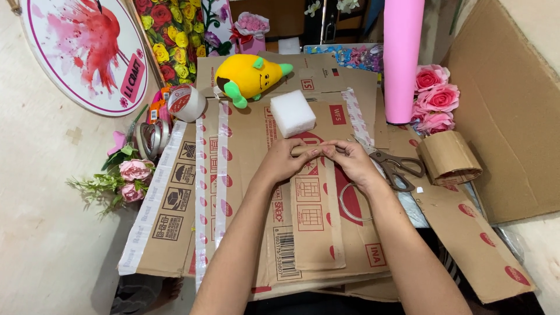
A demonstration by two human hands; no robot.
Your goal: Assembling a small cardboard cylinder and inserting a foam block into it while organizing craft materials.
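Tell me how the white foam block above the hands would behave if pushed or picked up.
The white foam block is probably very light for its size, judging by its porous foam look. Its flat, boxy faces on the cardboard sheet suggest it would slide, not roll. It likely dents under a hard squeeze.

Floor: pale cream surface (41, 245) lying at left, bearing flattened cardboard sheets (175, 210).
Right side: large upright cardboard panel (513, 105) leaning in.
Back: round painted board (87, 52) and floral panel (175, 35) standing.
Light: falling evenly, soft shadows.
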